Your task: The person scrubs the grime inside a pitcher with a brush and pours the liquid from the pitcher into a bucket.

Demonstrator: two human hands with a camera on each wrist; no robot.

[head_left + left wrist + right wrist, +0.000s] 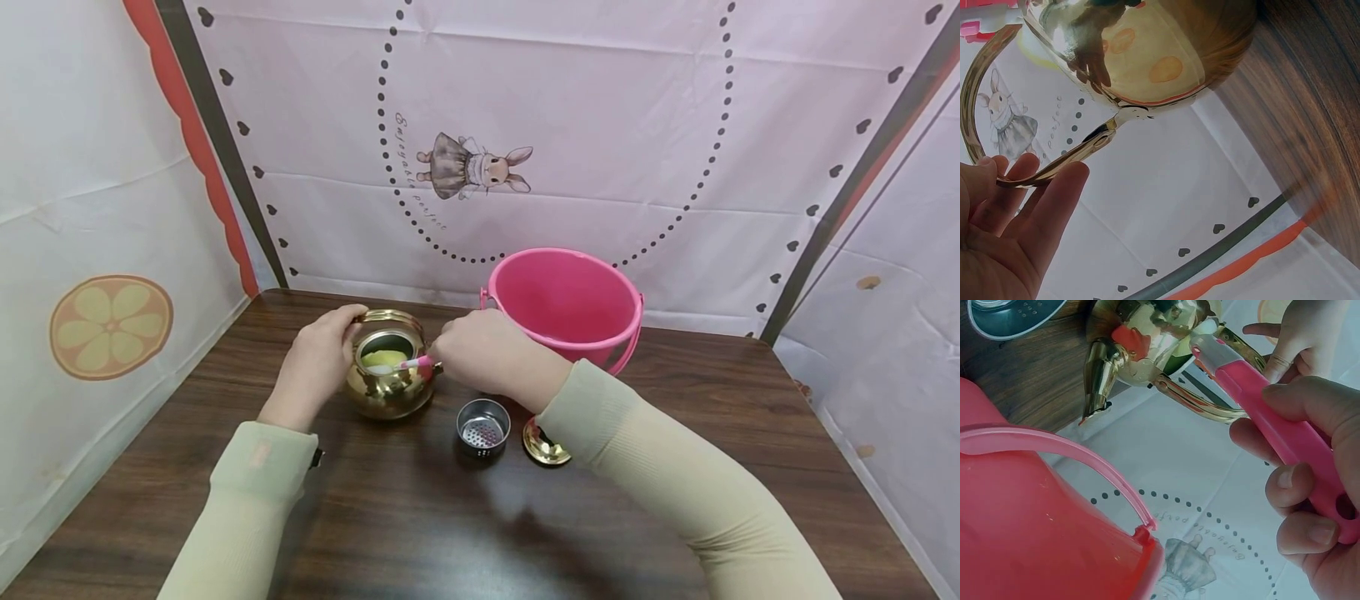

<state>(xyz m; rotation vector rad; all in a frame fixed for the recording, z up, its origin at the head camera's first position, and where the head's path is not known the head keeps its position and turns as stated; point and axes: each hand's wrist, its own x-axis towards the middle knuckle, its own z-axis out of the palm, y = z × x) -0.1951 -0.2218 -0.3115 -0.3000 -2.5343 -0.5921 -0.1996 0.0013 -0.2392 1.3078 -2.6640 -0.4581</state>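
Observation:
A shiny gold teapot (386,396) stands lidless at the back left of the table. My left hand (318,354) holds its raised handle (1075,156), thumb and fingertips on opposite sides of the bar. In my right hand (487,346) is a sponge brush (1275,422), its pink grip wrapped by the fingers. The brush's white neck reaches over the teapot's rim, and a pale yellow-green sponge (384,358) shows inside the opening. In the right wrist view the gold spout (1100,375) points toward the pink bucket.
A pink bucket (566,292) with a pink handle stands at the back, behind the right forearm. In front of the teapot's right side sits a round metal strainer (482,432). The gold lid (546,450) lies beside it, partly covered by the right sleeve.

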